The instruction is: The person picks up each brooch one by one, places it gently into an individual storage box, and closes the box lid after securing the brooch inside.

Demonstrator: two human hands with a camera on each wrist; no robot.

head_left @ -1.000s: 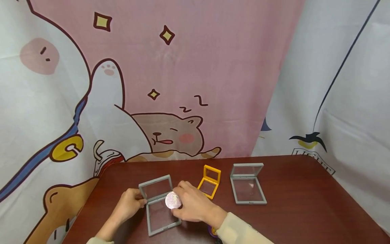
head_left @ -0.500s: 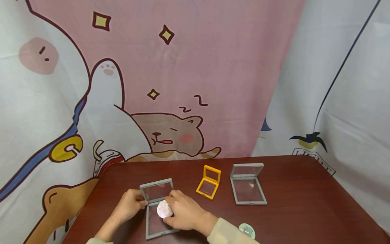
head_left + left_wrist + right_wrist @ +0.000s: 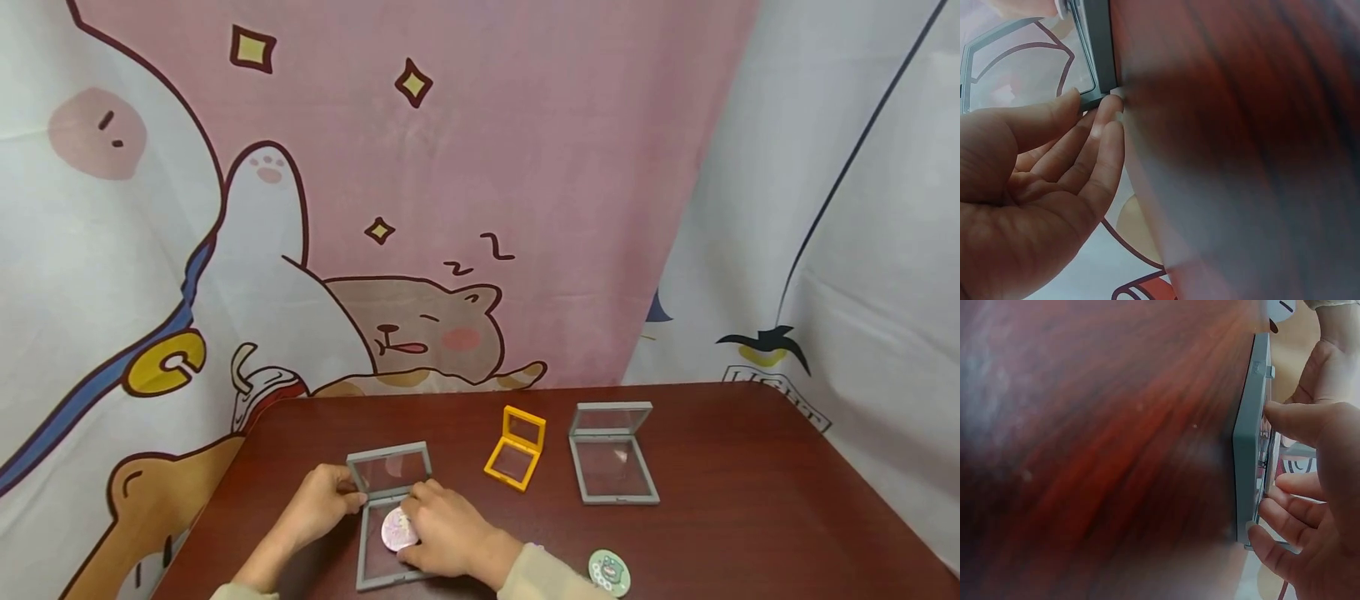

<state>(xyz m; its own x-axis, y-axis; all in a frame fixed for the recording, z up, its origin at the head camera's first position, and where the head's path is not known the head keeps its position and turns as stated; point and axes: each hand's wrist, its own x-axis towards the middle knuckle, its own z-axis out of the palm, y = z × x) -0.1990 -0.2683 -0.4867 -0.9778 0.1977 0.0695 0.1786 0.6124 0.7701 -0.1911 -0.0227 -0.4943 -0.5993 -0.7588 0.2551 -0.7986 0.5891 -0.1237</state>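
A grey hinged display frame (image 3: 363, 546) with clear film panes lies at the table's front left, its lid raised. My left hand (image 3: 318, 504) pinches its left side by the hinge, and in the left wrist view the thumb and fingertips meet at the grey corner (image 3: 1099, 47). Over the lower pane, my right hand (image 3: 450, 529) holds a round pinkish-white badge (image 3: 397, 530) by its edge between thumb and fingers. In the right wrist view, the right hand's fingers (image 3: 1279, 550) reach across the frame's rim (image 3: 1247, 450), and the badge is mostly hidden.
A small yellow hinged frame (image 3: 522, 446) stands open behind the right hand. Farther right is another grey frame (image 3: 602, 434), also open. A round green badge (image 3: 609, 572) lies near the front edge, by the right sleeve (image 3: 551, 575). A patterned curtain (image 3: 585, 208) hangs behind the table.
My right hand has brought the badge left and toward me, down over the lower pane. The frame has shifted slightly nearer. The green badge has come into view from behind the sleeve.
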